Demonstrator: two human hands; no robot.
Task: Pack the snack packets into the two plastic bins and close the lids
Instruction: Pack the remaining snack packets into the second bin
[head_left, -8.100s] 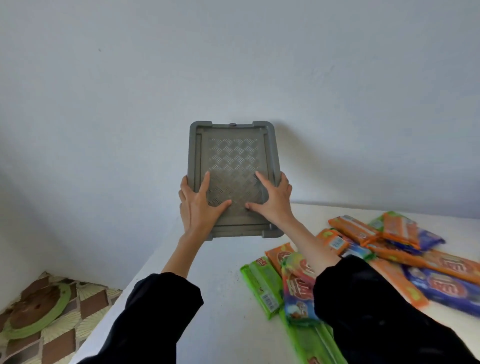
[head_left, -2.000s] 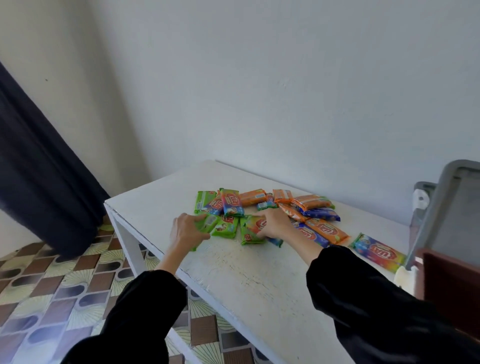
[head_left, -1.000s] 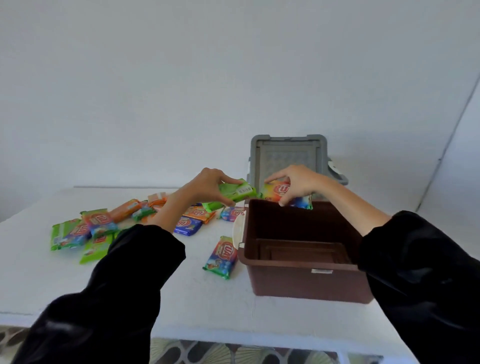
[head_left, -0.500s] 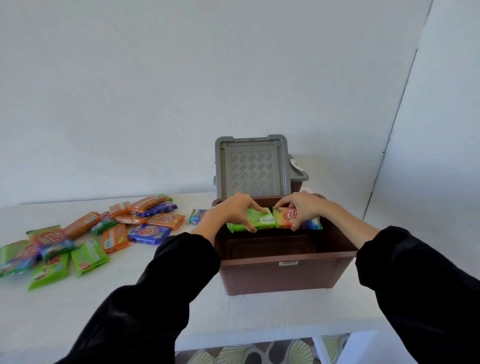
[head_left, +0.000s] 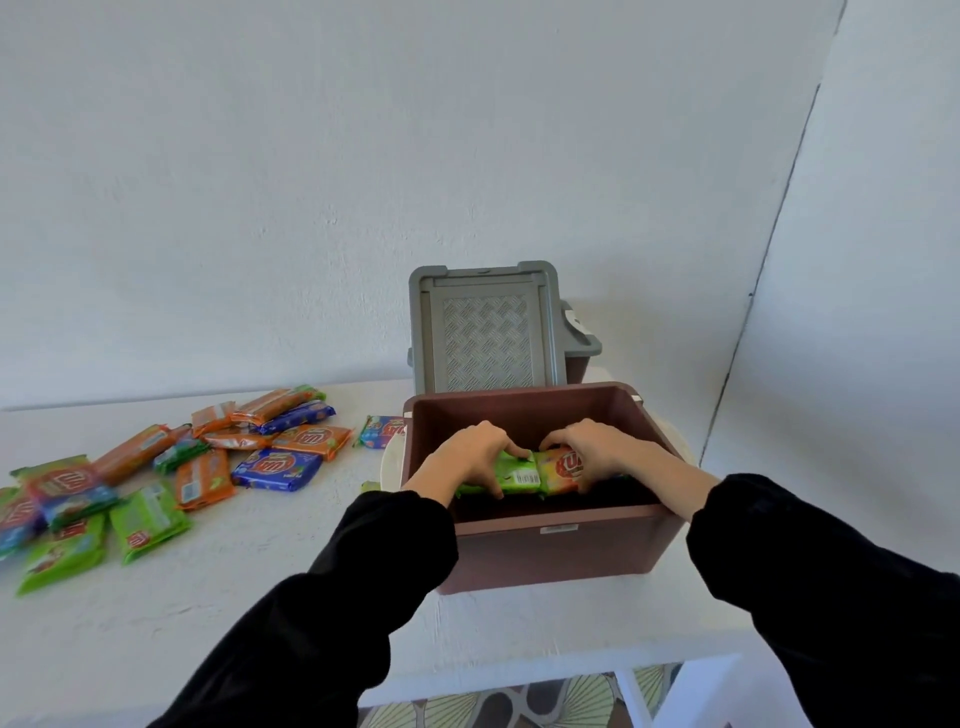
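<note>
Head view only. Early going, at a guess: gripping a green packet (head_left: 511, 475) in the left hand (head_left: 470, 457) and an orange packet (head_left: 561, 470) in the right hand (head_left: 602, 452), fingers curled round each, end to end and touching, low inside the brown bin (head_left: 561, 545). Still to pack: loose packets (head_left: 208, 462) heaped on the bench (head_left: 208, 613) to the left, one blue packet (head_left: 382, 431) just beside the bin. Lids not yet closed: grey lid (head_left: 485, 338) propped upright behind, second bin (head_left: 581, 353) mostly hidden. Close to the bench's right end and front edge; open bench between heap and bin for reaching across.
</note>
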